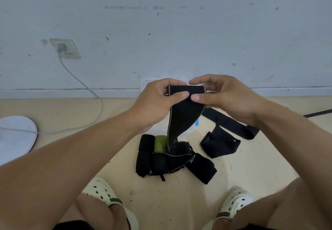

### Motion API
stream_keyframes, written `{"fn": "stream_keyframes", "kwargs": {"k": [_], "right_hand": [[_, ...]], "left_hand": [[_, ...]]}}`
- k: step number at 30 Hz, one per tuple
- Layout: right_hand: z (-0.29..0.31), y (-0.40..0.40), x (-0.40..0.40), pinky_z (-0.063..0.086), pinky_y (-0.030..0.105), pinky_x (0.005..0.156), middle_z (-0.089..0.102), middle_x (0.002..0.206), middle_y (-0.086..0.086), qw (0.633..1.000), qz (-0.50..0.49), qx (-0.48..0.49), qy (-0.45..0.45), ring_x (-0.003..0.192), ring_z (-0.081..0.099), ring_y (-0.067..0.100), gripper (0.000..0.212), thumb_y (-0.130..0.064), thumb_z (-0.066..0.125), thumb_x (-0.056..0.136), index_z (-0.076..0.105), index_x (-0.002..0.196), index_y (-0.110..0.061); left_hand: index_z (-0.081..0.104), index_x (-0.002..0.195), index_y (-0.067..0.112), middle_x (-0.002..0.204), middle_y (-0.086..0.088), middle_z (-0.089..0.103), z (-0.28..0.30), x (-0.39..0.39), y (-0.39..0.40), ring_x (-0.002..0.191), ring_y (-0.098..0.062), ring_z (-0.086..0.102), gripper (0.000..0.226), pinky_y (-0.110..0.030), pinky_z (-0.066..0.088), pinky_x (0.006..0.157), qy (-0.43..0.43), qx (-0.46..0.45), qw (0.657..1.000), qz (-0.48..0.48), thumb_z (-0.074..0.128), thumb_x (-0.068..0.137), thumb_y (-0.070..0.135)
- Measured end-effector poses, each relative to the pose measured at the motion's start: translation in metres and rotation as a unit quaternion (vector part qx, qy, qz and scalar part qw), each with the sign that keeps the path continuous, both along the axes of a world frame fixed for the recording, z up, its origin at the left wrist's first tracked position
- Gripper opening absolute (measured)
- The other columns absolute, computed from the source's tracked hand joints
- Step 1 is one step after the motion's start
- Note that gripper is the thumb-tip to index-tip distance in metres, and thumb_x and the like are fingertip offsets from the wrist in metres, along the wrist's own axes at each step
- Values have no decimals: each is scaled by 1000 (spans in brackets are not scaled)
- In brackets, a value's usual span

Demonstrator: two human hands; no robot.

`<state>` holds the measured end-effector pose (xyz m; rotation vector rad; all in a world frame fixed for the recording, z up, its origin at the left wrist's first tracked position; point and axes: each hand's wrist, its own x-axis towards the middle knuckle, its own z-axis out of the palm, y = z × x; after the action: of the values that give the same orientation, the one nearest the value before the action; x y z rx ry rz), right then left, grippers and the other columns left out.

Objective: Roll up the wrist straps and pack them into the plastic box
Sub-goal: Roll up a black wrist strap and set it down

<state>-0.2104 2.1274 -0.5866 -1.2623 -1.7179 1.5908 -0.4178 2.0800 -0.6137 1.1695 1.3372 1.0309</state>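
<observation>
I hold a black wrist strap (183,115) with a grey edge up in front of me. My left hand (158,102) and my right hand (222,95) both pinch its top end, thumbs almost touching, where the strap is folded over. Its tail hangs down onto a pile of straps (172,158) on the floor: several black rolls and one green roll (160,143). More loose black straps (226,134) lie to the right. A clear plastic box with a blue clip (197,122) is mostly hidden behind the held strap.
A white wall with a socket (65,48) stands ahead; a grey cable (86,88) runs from it across the floor to a white round object (14,134) at left. My feet in pale clogs (102,192) frame the pile.
</observation>
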Motion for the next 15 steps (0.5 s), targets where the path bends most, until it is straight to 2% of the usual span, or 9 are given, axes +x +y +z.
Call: {"fn": "stream_keyframes", "kwargs": {"k": [4, 10, 15], "right_hand": [[-3, 2, 0, 57, 44, 103, 75, 109, 25, 1000, 2, -14, 9, 103, 75, 36, 33, -8, 81, 83, 76, 114, -15], [-4, 0, -2, 59, 53, 95, 80, 93, 13, 997, -1, 61, -56, 92, 77, 35, 21, -14, 81, 87, 76, 107, -16], [-1, -1, -4, 62, 56, 86, 78, 87, 19, 995, -19, 83, -49, 83, 76, 40, 15, -13, 80, 88, 74, 102, -11]], "left_hand": [[75, 113, 18, 104, -4, 79, -1, 1, 0, 104, -22, 75, 20, -46, 58, 101, 9, 4, 1000, -3, 77, 93, 15], [76, 106, 19, 99, -4, 79, -1, 2, 1, 98, -23, 77, 12, -48, 59, 99, 35, 9, 999, -2, 77, 94, 18], [74, 98, 22, 90, 1, 77, 1, 5, 1, 94, -23, 76, 4, -50, 59, 97, 43, 20, 999, 5, 74, 96, 18]]}}
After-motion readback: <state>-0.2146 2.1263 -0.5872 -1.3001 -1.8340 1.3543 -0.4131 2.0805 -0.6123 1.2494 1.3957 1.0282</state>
